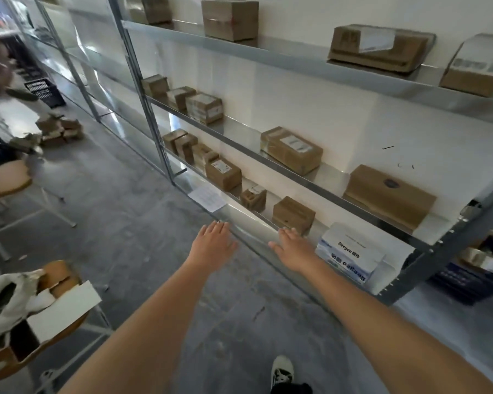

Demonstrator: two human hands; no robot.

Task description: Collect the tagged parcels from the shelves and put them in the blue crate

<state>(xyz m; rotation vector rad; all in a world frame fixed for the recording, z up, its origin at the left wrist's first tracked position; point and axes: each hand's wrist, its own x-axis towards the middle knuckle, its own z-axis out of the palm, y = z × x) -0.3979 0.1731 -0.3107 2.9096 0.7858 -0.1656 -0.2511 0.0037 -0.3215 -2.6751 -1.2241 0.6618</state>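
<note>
Both hands reach forward with fingers straight and grasp nothing. The left hand (214, 242) hovers with its fingertips at the front lip of the grey metal shelving rack (296, 177), and the right hand (295, 250) lies flat at that same lip, just beside a small brown cardboard parcel (293, 214) at its 12 o'clock. Whether either palm actually touches the metal cannot be told.

At 3 o'clock of the right hand stands a white-and-blue printed carton (350, 253) on the same low shelf. Further along that shelf, toward 11 o'clock, sit a tiny brown box (253, 198) and a brown labelled parcel (223, 173). The shelf above carries a long brown parcel with a white label (292, 150) and a large flat brown carton (389, 196). A white paper sheet (208, 198) hangs at the rack's edge.

A dark blue slatted crate (464, 282) rests on the grey floor at 3 o'clock, partly hidden behind the rack's end post. At 9 o'clock a chair holds an open white cardboard box (57, 311).
</note>
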